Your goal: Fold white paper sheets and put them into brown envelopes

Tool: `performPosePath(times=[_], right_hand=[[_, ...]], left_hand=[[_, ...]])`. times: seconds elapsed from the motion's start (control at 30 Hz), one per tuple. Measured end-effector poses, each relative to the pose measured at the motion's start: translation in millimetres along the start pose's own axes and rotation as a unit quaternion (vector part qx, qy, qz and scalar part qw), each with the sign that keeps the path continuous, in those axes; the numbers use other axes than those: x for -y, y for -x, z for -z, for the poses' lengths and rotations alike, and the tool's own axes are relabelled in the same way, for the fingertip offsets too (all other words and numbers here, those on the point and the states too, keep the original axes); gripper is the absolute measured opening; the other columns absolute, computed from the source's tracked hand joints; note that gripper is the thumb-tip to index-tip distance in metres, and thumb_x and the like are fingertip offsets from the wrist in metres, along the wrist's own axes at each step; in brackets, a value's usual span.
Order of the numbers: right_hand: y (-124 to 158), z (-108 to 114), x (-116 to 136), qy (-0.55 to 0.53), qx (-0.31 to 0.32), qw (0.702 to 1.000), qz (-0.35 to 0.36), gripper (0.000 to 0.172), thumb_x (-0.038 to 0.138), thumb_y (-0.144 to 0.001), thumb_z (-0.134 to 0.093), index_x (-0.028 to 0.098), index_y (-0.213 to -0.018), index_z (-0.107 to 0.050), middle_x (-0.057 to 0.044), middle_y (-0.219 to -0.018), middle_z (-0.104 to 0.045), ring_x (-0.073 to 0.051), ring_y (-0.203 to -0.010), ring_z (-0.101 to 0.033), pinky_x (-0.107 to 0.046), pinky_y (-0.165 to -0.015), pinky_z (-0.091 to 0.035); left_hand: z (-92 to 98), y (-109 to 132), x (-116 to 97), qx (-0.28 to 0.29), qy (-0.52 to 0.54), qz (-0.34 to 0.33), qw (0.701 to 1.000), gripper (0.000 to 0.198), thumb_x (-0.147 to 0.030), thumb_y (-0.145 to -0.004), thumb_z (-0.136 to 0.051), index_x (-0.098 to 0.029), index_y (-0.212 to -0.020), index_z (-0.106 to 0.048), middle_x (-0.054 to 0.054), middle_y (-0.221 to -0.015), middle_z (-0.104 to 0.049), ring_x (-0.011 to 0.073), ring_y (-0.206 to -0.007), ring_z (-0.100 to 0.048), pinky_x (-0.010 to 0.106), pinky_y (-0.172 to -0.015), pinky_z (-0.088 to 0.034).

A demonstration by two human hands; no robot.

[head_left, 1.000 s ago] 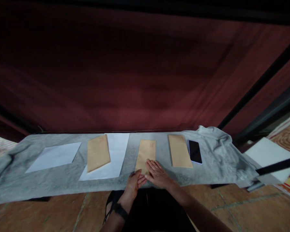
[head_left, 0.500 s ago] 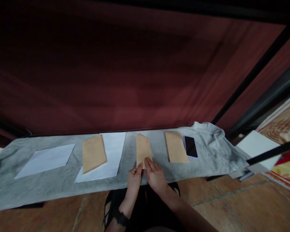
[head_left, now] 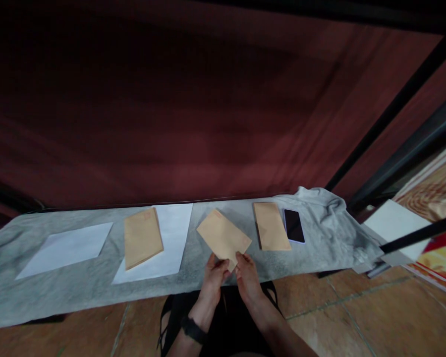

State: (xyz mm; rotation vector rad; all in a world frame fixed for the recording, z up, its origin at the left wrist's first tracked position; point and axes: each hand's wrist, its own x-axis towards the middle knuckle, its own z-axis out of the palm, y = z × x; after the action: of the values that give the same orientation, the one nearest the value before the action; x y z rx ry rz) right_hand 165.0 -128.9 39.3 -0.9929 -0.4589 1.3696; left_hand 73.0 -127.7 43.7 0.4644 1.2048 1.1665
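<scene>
My left hand [head_left: 214, 277] and my right hand [head_left: 246, 273] both pinch the near edge of a brown envelope [head_left: 223, 237], held tilted just above the grey cloth [head_left: 78, 282]. A second brown envelope [head_left: 142, 237] lies to the left, overlapping a white sheet [head_left: 173, 240]. A third brown envelope [head_left: 271, 226] lies to the right, beside a black phone [head_left: 294, 225]. Another white sheet [head_left: 66, 248] rests at the far left.
A dark red curtain [head_left: 171, 124] hangs behind the cloth-covered surface. The cloth bunches up at the right end [head_left: 330, 208]. A white board [head_left: 394, 225] and a black bar [head_left: 419, 233] sit at the right, above the tiled floor [head_left: 357, 317].
The middle envelope lay flat under my hands before; now both hands have lifted it by its near edge and turned it at an angle.
</scene>
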Motion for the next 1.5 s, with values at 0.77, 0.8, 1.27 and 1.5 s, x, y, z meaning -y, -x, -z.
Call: performPosePath(times=[0.77,0.8,1.27,1.5], right_hand=[[-35.9,74.5,-9.5,0.602,0.022,0.780,0.169,0.036,0.016,-0.090,-0.052,0.021,-0.122,-0.069,-0.010,-0.107,-0.076,-0.023,-0.093,-0.074,-0.034,-0.087,-0.057],[-34.0,73.6,-8.9,0.617,0.024,0.768,0.171,0.036,0.016,-0.092,-0.051,0.021,-0.124,-0.068,-0.010,-0.108,-0.075,-0.023,-0.094,-0.074,-0.033,-0.087,-0.056],[-28.1,73.7,-6.6,0.502,0.019,0.843,0.194,0.024,0.031,-0.093,-0.059,0.025,-0.108,-0.076,-0.008,-0.097,-0.072,-0.022,-0.089,-0.067,-0.030,-0.086,-0.053],[-32.2,78.3,-5.9,0.547,0.045,0.812,0.197,0.027,0.030,-0.097,-0.051,0.024,-0.111,-0.074,-0.009,-0.102,-0.072,-0.022,-0.091,-0.068,-0.031,-0.088,-0.052]], left_hand=[[44.3,-54.2,15.6,-0.068,-0.538,-0.308,0.782,0.047,-0.022,-0.093,-0.055,-0.018,-0.139,-0.060,0.013,-0.121,-0.069,0.0261,-0.111,-0.068,0.044,-0.100,-0.055],[40.6,-56.3,18.2,-0.059,-0.559,-0.346,0.752,0.045,-0.026,-0.096,-0.052,-0.019,-0.140,-0.059,0.014,-0.134,-0.064,0.0280,-0.125,-0.062,0.047,-0.107,-0.052],[-30.9,-132.9,-1.4,0.093,-0.738,-0.332,0.580,0.060,-0.038,-0.106,-0.030,-0.012,-0.160,-0.034,0.014,-0.167,-0.033,0.0271,-0.158,-0.024,0.048,-0.129,-0.016],[-27.4,-130.7,1.5,0.126,-0.734,-0.367,0.557,0.060,-0.039,-0.106,-0.028,-0.011,-0.159,-0.035,0.013,-0.167,-0.034,0.0256,-0.158,-0.024,0.048,-0.129,-0.016]])
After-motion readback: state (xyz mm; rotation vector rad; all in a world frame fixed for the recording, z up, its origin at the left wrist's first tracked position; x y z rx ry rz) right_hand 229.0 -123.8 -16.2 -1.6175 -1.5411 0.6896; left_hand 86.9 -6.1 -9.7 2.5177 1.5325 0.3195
